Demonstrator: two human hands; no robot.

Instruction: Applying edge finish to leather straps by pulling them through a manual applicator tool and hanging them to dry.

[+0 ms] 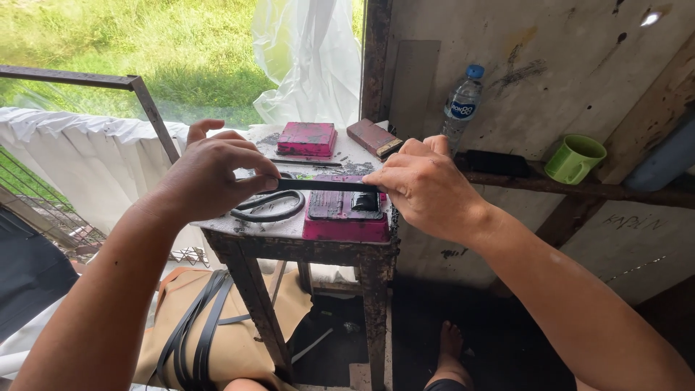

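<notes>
Black strap [326,185] — pinched between both hands [318,177]

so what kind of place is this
Probably a rough home workshop, open to grass outside. Both hands, left hand and right hand, stretch a black strip over a small worn table with scissors and pink blocks, beside bare board walls.
</notes>
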